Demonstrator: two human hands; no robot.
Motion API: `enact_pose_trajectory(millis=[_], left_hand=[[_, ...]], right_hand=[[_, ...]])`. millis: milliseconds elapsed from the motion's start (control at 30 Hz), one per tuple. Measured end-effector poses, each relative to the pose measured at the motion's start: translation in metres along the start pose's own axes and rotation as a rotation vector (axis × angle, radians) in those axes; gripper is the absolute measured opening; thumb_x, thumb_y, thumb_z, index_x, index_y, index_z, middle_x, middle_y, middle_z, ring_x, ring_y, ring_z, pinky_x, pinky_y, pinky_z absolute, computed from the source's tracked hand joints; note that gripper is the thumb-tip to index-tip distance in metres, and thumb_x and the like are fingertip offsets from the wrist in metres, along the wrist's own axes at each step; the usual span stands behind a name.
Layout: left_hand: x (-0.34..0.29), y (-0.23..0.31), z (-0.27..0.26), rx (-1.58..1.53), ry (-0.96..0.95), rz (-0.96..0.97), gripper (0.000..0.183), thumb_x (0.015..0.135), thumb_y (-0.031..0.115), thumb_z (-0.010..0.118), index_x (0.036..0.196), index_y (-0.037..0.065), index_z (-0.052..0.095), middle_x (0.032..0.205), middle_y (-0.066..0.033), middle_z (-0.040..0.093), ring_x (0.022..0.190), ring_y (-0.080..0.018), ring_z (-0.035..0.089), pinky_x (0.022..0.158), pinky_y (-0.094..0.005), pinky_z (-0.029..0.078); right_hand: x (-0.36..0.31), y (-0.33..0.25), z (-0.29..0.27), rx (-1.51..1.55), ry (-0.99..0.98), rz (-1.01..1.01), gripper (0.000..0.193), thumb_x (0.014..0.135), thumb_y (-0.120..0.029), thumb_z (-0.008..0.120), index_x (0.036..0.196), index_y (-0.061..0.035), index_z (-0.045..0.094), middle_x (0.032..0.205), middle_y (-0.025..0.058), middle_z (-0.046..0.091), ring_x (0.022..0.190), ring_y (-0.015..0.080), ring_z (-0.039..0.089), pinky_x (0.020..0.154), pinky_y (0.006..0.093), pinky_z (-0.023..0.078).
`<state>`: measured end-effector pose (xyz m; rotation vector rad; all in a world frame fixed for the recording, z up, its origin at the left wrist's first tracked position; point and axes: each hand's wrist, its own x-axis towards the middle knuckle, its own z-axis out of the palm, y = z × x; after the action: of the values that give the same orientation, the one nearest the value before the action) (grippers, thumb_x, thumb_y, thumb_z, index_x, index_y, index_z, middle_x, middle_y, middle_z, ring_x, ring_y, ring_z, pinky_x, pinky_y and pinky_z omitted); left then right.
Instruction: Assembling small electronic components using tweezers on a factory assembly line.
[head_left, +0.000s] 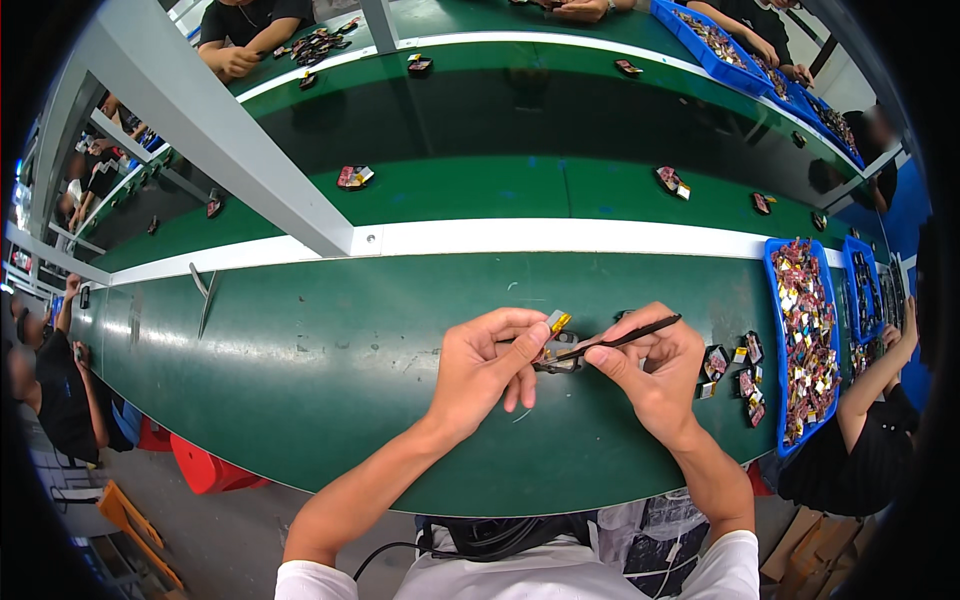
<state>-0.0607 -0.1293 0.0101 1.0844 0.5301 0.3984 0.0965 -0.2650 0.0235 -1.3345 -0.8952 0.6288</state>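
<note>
Over the green table, my left hand (487, 362) pinches a small silver battery pack with yellow tape (557, 321) between thumb and fingers. Dark tweezers (632, 335) are gripped in my right hand (655, 362), their tips pointing left to the part by my left fingertips. Just below the battery, a small black-framed piece (562, 366) shows between the hands; whether it is joined to the battery I cannot tell. Right of my right hand lie several small electronic assemblies (715, 362), dark with pink and yellow patches.
A blue tray (771, 330) heaped with small parts stands at the right. Grey metal tweezers (205, 297) lie at the left by a slanting grey post (215, 130). Beyond the white rail (480, 237), a green conveyor (480, 185) carries scattered assemblies. Co-workers sit around; a red stool (205, 465) stands lower left.
</note>
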Motion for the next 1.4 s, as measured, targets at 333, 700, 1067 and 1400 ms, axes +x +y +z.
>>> enact_pose_trajectory(millis=[333, 700, 1067, 1400], left_hand=[[-0.0001, -0.0043, 0.001, -0.034, 0.007, -0.001, 0.032, 0.101, 0.018, 0.062, 0.121, -0.007, 0.066, 0.085, -0.0123, 0.07, 0.053, -0.0137, 0.063, 0.04, -0.0226, 0.046], [-0.0033, 0.0004, 0.004, 0.038, -0.017, 0.034, 0.032, 0.102, 0.02, 0.059, 0.118, -0.007, 0.068, 0.085, -0.0146, 0.071, 0.054, -0.0165, 0.065, 0.042, -0.0248, 0.05], [-0.0046, -0.0013, 0.0047, 0.031, -0.021, 0.055, 0.028, 0.1, 0.014, 0.062, 0.118, -0.008, 0.066, 0.076, -0.0121, 0.069, 0.053, -0.0147, 0.064, 0.042, -0.0246, 0.049], [-0.0057, 0.0008, 0.007, 0.057, 0.023, 0.062, 0.024, 0.099, 0.01, 0.063, 0.115, -0.008, 0.063, 0.075, -0.0119, 0.069, 0.055, -0.0145, 0.065, 0.043, -0.0247, 0.048]], right_hand=[[-0.0017, 0.0038, 0.0032, -0.072, 0.016, -0.082, 0.015, 0.081, 0.006, 0.078, 0.09, 0.0041, 0.066, 0.081, 0.0112, 0.072, 0.05, -0.0007, 0.048, 0.046, 0.0167, 0.033], [-0.0023, 0.007, 0.0031, -0.078, 0.007, -0.118, 0.015, 0.081, 0.006, 0.079, 0.09, 0.0043, 0.067, 0.079, 0.0085, 0.07, 0.049, -0.0007, 0.048, 0.045, 0.017, 0.032], [-0.0026, 0.0047, 0.0011, -0.06, -0.015, -0.088, 0.015, 0.081, 0.007, 0.078, 0.091, 0.0046, 0.067, 0.077, 0.0064, 0.068, 0.049, -0.0012, 0.047, 0.045, 0.0168, 0.03], [-0.004, 0.0043, 0.0028, -0.058, 0.009, -0.055, 0.016, 0.082, 0.005, 0.079, 0.092, 0.0039, 0.066, 0.075, 0.0057, 0.067, 0.049, -0.0008, 0.047, 0.045, 0.0171, 0.031]])
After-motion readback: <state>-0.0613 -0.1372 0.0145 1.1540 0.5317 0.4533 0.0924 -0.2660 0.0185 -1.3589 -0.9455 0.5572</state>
